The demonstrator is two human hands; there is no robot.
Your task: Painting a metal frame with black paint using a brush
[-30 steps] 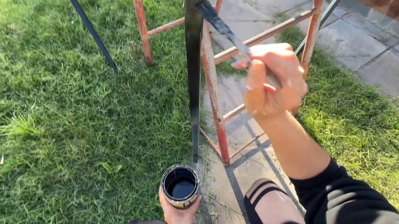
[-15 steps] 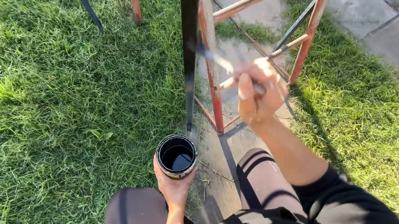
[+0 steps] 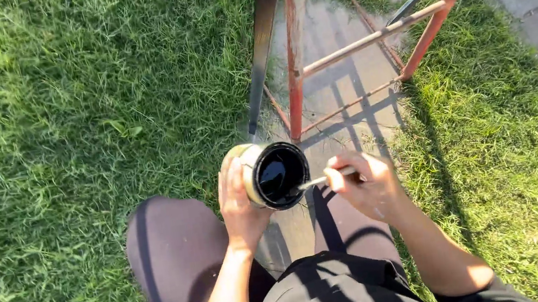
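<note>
Sunlit grass (image 3: 72, 128) meets a paved strip where a rusty red metal frame (image 3: 296, 43) stands. The left hand (image 3: 239, 200) grips a tilted paint can (image 3: 272, 173) (black inside) above the knees; the right hand (image 3: 363, 183) pinches a brush (image 3: 314, 181), its tip in the can's mouth.

paint tin (image 3: 272, 175): black inside, cream outside | metal frame (image 3: 294, 51): rust-red, one leg black | grass (image 3: 70, 115): green

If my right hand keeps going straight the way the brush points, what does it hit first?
Most likely the open paint can: the right hand points its brush leftward at the rim, though depth is unclear.
</note>
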